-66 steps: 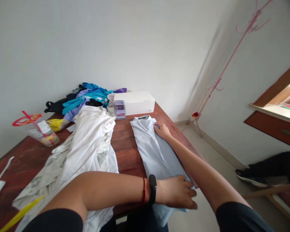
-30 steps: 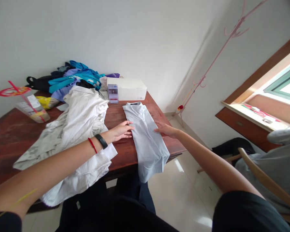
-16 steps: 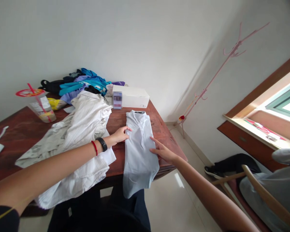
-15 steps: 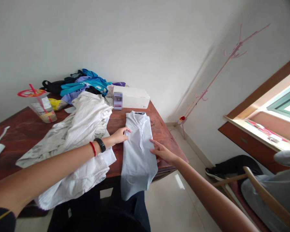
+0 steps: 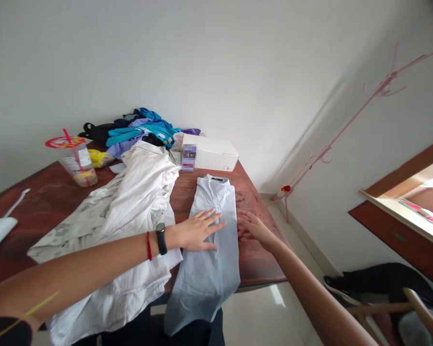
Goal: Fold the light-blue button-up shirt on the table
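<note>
A light blue-grey shirt point(image 5: 216, 269) lies folded into a long strip on the dark red wooden table point(image 5: 182, 192), its collar toward the wall and its lower end hanging over the front edge. My left hand point(image 5: 200, 230) rests flat across the middle of the shirt with its fingers spread. Just beyond the shirt's right edge, my right hand point(image 5: 256, 228) is over the tabletop, fingers apart and holding nothing. To the left lies a white striped shirt point(image 5: 130, 211) on top of a pale patterned garment point(image 5: 79, 221).
Behind stand a white box point(image 5: 216, 154) and a heap of blue, purple and black clothes point(image 5: 144, 127). A plastic drink cup with a straw point(image 5: 79, 166) stands at the left. A pink coat rack point(image 5: 346, 122) and a wooden chair point(image 5: 418, 307) are on the right.
My left hand has moved from the shirt's left edge onto its middle and spread out. My right hand has come off the right edge. The shirt's lower end has shifted left; the view has turned left.
</note>
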Demonstrator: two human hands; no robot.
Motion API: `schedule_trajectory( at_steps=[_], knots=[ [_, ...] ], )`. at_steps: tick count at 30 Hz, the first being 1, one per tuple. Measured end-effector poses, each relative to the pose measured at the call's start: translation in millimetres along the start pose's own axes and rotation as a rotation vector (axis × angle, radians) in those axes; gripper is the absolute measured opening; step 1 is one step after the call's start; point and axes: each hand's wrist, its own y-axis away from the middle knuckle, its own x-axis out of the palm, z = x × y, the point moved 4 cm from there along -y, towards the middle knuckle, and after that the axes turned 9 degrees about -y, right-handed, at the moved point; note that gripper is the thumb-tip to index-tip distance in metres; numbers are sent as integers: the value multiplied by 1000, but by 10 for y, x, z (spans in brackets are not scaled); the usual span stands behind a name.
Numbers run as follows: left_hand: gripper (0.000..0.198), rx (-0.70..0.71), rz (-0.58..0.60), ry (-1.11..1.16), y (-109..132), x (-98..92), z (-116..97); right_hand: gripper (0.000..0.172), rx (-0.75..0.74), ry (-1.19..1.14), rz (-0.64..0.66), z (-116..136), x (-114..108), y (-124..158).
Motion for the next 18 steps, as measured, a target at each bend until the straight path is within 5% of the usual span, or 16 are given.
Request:
schedule_trajectory(
  at_steps=[7, 13, 18],
  knots=[
    [79, 28, -65, 13, 30, 280, 123, 108, 175, -40, 291, -336, 249, 590],
    [82, -5, -44, 45, 34, 289, 121, 76, 40, 255, 512, -587, 460, 1082],
    [85, -12, -33, 96, 39, 267, 112, 65, 133, 268, 568, -783, 520, 1129]
  ],
)
